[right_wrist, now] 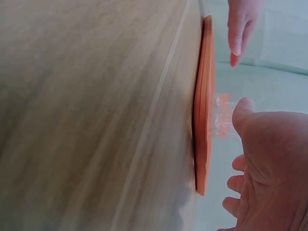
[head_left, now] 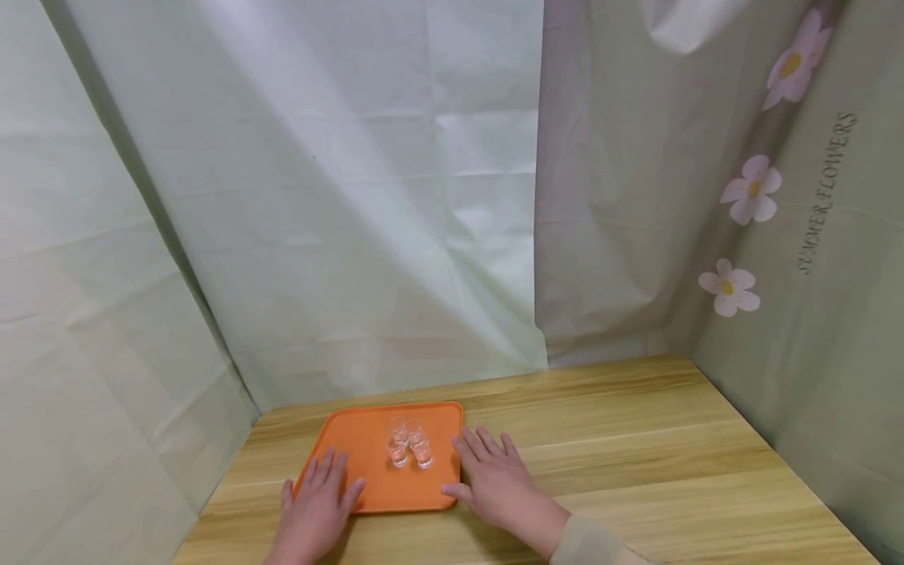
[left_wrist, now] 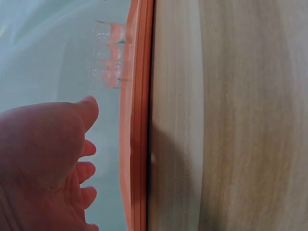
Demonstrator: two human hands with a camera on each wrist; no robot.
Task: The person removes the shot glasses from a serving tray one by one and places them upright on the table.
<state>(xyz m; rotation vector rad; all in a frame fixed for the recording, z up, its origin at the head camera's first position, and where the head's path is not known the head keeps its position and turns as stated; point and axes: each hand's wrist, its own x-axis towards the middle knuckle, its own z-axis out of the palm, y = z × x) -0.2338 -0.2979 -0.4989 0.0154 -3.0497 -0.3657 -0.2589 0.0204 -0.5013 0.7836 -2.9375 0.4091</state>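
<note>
On the pale, grained wooden table, near its back left corner, lies a smooth, square orange tray with rounded corners, carrying small clear glasses clustered together, while the left hand and right hand flank its near corners, fingers straight and loosely spread.

Tray: orange plastic, smooth, matt. Small glasses: clear, glossy glass or plastic, cannot tell which. Bench: light wood grain, smooth; backdrop: creased pale sheet, matt.
</note>
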